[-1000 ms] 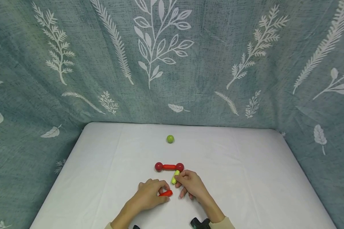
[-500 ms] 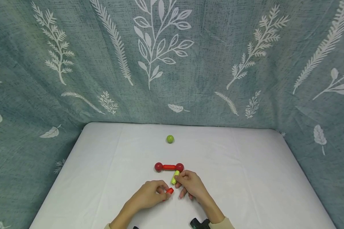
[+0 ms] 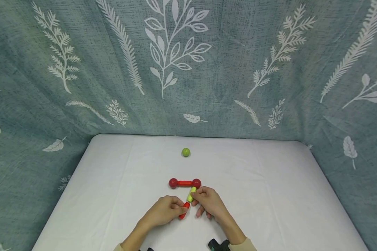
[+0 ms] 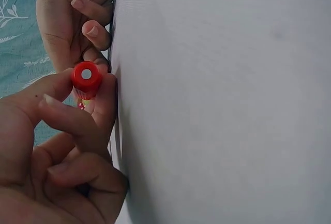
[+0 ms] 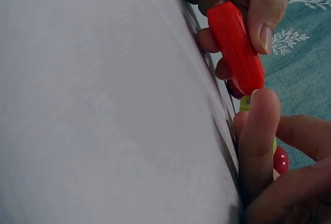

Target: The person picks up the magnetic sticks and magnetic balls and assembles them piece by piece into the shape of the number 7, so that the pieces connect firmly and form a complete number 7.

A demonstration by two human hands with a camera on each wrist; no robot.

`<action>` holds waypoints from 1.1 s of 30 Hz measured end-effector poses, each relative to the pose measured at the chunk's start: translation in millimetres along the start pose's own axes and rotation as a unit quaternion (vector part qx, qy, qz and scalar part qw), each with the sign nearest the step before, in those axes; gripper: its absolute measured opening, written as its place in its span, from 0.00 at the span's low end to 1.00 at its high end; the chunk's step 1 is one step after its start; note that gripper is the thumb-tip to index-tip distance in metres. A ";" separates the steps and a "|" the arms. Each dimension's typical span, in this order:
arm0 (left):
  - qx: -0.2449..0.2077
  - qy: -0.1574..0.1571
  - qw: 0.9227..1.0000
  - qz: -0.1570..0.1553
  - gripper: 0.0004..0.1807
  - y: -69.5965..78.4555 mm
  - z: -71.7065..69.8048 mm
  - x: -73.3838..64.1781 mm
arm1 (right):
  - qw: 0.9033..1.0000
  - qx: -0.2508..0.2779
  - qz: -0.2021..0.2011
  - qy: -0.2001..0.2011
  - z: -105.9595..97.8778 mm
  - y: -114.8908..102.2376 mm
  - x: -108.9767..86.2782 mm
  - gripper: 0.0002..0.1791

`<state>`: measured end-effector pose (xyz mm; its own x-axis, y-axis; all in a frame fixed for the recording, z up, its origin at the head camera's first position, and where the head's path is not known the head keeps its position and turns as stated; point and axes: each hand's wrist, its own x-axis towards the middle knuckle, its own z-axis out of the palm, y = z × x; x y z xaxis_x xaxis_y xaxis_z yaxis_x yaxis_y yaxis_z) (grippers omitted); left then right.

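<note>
My left hand (image 3: pixel 164 211) pinches a ridged red rod (image 5: pixel 237 48) between thumb and fingers. A grey round spot sits in the rod's near end (image 4: pixel 87 74) in the left wrist view. In the head view the red rod's upper end is right at the lower end of a short yellow-green rod (image 3: pixel 190 198). My right hand (image 3: pixel 212 204) pinches that yellow-green rod, whose upper end is against a red ball (image 3: pixel 196 183). The fingers mostly hide it in the right wrist view. A second red rod (image 3: pixel 185 183) joins this ball to another red ball (image 3: pixel 173 183).
A green ball (image 3: pixel 185 152) lies farther back on the white-covered table (image 3: pixel 245 174). A teal curtain (image 3: pixel 226 69) with white leaf prints hangs behind and beside the table. A black device (image 3: pixel 219 245) is at my right wrist.
My left hand has turned its red rod from lying sideways to in line with the yellow-green rod and brought the ends together. The right hand has stayed in place.
</note>
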<state>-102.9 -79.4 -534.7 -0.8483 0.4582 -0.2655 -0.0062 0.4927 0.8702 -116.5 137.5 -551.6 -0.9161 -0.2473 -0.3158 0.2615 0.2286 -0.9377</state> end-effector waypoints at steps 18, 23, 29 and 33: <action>0.015 0.014 1.000 0.007 0.08 1.6 1.8 0.8 | 1.000 0.003 -0.002 -0.003 1.8 -2.1 -2.5 0.18; 0.021 0.016 0.999 0.025 0.06 -0.4 2.6 -1.3 | 1.000 0.002 0.000 -0.004 1.2 -0.2 -1.3 0.17; 0.079 0.015 0.995 0.052 0.08 -2.1 2.6 -4.0 | 1.000 0.000 0.002 0.002 1.2 -0.3 -0.6 0.18; 0.106 0.013 0.992 0.067 0.07 -0.8 1.9 -4.7 | 1.000 -0.002 -0.001 0.003 0.9 0.2 0.0 0.18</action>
<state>-97.9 -80.5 -535.0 -0.8473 0.5122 -0.1407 0.2164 0.5746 0.7893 -116.2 136.7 -552.0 -0.9184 -0.2428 -0.3124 0.2575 0.2326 -0.9379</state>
